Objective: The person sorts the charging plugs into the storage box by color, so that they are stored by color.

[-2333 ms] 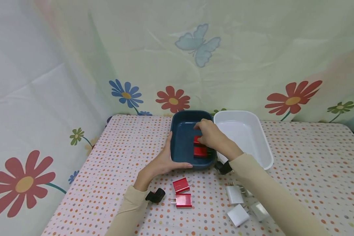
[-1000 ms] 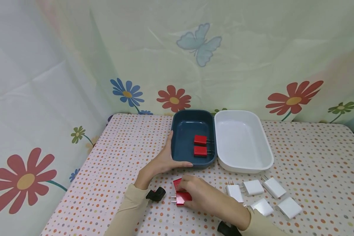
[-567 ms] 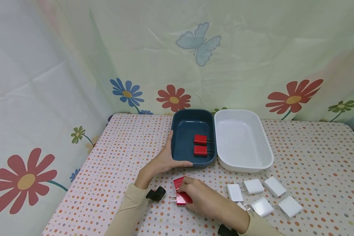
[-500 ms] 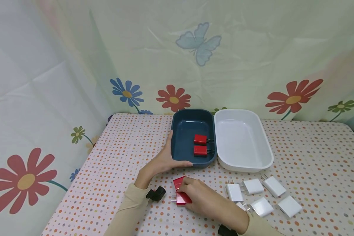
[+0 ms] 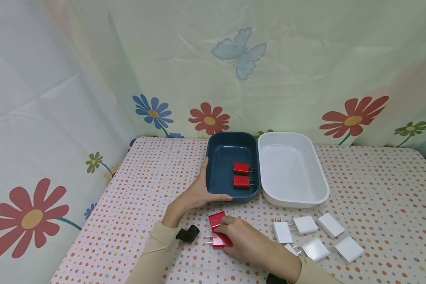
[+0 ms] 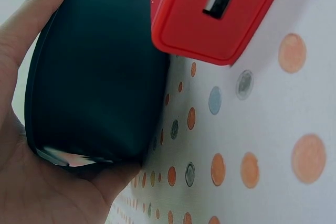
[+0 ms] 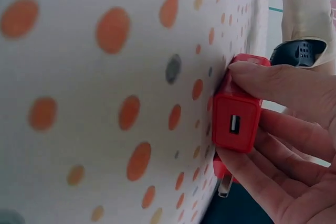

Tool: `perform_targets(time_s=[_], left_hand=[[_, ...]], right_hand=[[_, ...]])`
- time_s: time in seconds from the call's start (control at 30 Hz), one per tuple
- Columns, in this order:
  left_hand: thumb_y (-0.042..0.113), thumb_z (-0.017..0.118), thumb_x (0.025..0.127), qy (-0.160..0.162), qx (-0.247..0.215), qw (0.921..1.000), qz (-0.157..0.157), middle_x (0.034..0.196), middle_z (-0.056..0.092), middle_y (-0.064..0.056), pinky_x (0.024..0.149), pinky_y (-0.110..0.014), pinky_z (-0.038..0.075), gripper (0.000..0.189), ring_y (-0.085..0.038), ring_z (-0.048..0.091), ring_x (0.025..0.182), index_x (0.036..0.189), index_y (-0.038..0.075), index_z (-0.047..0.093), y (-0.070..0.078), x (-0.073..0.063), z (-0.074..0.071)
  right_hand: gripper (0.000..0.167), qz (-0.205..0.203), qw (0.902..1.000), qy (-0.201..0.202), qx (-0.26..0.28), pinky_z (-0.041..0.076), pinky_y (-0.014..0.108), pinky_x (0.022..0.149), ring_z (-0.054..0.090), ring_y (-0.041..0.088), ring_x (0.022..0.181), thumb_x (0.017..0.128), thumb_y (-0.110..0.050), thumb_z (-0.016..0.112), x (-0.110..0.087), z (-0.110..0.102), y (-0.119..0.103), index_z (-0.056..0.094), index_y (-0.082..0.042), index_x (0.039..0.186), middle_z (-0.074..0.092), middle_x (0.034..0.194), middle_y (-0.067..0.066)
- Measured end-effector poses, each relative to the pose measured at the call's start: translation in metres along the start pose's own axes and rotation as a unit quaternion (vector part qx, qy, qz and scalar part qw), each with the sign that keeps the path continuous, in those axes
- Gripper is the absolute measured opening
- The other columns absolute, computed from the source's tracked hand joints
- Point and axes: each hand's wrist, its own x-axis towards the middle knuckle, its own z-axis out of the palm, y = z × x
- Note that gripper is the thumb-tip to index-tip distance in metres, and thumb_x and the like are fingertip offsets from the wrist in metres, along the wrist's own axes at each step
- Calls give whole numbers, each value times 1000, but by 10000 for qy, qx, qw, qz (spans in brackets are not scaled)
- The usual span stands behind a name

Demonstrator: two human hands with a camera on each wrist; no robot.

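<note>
My left hand (image 5: 198, 189) holds the near left corner of a dark blue tray (image 5: 214, 157), thumb along the front wall and fingers on the left side. Inside lie two red USB chargers, the farther charger (image 5: 241, 168) and the nearer charger (image 5: 241, 182), prongs to the right. On the table in front, my right hand (image 5: 243, 238) pinches a red USB charger (image 7: 236, 121) between thumb and finger; its prongs point left in the head view. Just beyond lies another red charger (image 5: 216, 220), partly behind the fingers. Its port shows in the left wrist view.
A white tray (image 5: 319, 173) stands directly right of the dark blue one, with nothing in it. Several white chargers (image 5: 315, 249) lie on the dotted cloth to the right of my right hand, one partly hidden by the wrist. A flowered curtain (image 5: 287, 79) hangs behind the table.
My right hand has come out of the dark blue tray, leaving the upper red charger there, and moved to the red chargers on the table. My left hand stays on the tray.
</note>
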Motion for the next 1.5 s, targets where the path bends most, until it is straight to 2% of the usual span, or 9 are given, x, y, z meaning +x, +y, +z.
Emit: perform_targets(time_s=[0.37, 0.57, 0.7, 0.83, 1.03, 1.13, 1.3, 1.5], left_hand=[[41, 94, 77, -8, -56, 10000, 59, 175, 7, -7, 120, -60, 30, 140, -33, 16, 157, 168, 24, -12, 2, -1, -2], [38, 93, 79, -55, -27, 10000, 60, 175, 5, -6, 121, -60, 29, 138, -33, 14, 158, 168, 23, -12, 2, -1, -1], [40, 92, 79, -41, 69, 10000, 20, 175, 6, -7, 121, -61, 29, 138, -34, 14, 158, 168, 23, -11, 2, -1, -1], [41, 92, 79, -69, 161, 9998, -29, 175, 6, -9, 120, -64, 28, 138, -36, 15, 158, 168, 23, -12, 2, -1, -2], [32, 88, 82, -154, 108, 9997, 171, 173, 8, -15, 118, -63, 32, 132, -39, 20, 155, 167, 18, -12, 0, 2, -3], [35, 90, 81, -171, 26, 9997, 183, 173, 9, -13, 119, -59, 32, 136, -36, 19, 155, 167, 20, -14, 0, 3, -3], [39, 92, 80, -140, -46, 9998, 97, 173, 9, -9, 120, -59, 30, 138, -33, 17, 156, 167, 24, -14, 1, 2, -3], [33, 91, 82, -121, -56, 9999, 5, 173, 10, -6, 119, -60, 33, 135, -32, 18, 155, 167, 24, -13, 1, 1, -1]], right_hand=[[41, 76, 9996, -131, -238, 60, 32, 88, 63, 15, 100, 82, -11, 91, 0, 0, -3, 75, 2, 118, 67, 113, 8], [40, -30, 10000, 74, 48, 58, 27, 84, 62, 14, 99, 81, -7, 90, -5, -7, -2, 75, -1, 117, 67, 113, 5], [40, -43, 9989, 424, 207, 59, 24, 80, 62, 16, 99, 80, -6, 90, -8, -24, -2, 74, -1, 116, 66, 113, 5], [42, -187, 9963, 805, 254, 59, 24, 77, 62, 13, 94, 78, -5, 92, -9, -47, 1, 75, -1, 116, 65, 108, 3], [46, -337, 9878, 1520, -39, 63, 33, 76, 65, 18, 92, 75, -3, 94, -7, -84, 9, 75, 0, 116, 67, 106, 7], [46, -272, 9825, 1837, -136, 64, 38, 77, 67, 23, 94, 74, -1, 94, -2, -103, 14, 75, 3, 116, 69, 106, 10], [46, -36, 9788, 2042, -138, 63, 43, 78, 66, 28, 95, 75, 0, 93, 13, -127, 21, 75, 6, 117, 69, 105, 12], [45, 50, 9779, 2084, 129, 63, 45, 79, 66, 32, 97, 79, -1, 90, 37, -129, 29, 73, 7, 120, 69, 108, 17]])
